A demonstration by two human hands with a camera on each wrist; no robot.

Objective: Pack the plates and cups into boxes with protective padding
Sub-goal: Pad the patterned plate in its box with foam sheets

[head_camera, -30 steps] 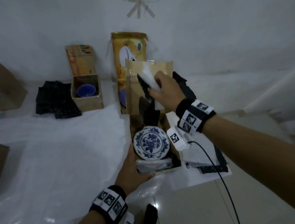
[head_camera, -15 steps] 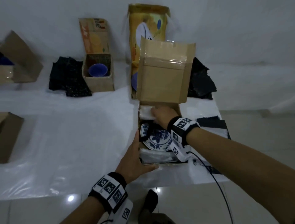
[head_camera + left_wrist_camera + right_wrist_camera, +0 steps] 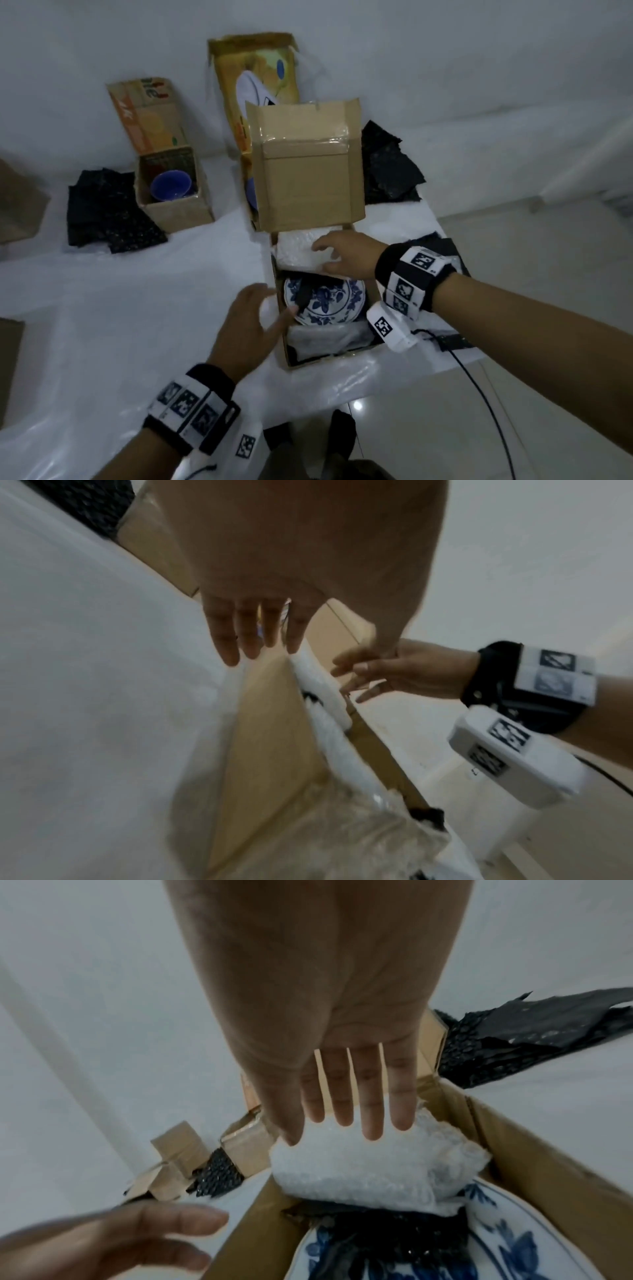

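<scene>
A blue-and-white flowered plate (image 3: 329, 303) lies flat in the open brown box (image 3: 284, 346), its lid flap (image 3: 305, 171) standing upright. A black padding strip (image 3: 303, 294) crosses the plate's left side. White bubble wrap (image 3: 298, 251) fills the box's far end, with more (image 3: 329, 337) at the near end. My right hand (image 3: 329, 255) rests on the far wad with straight fingers (image 3: 373, 1123); the wad (image 3: 369, 1167) lies just under them. My left hand (image 3: 270, 308) is open and blurred beside the box's left wall (image 3: 270, 737), thumb near the plate rim.
A smaller box (image 3: 178, 212) holding a blue cup (image 3: 171, 186) stands at the back left, a tall yellow box (image 3: 260, 78) behind the open one. Black padding sheets lie at left (image 3: 109, 209) and back right (image 3: 390, 168). The white-covered surface ends near my body.
My right hand brought the white bubble wrap down from above the box into its far end and let its fingers straighten. My left hand slid from the box's near corner up along the left wall.
</scene>
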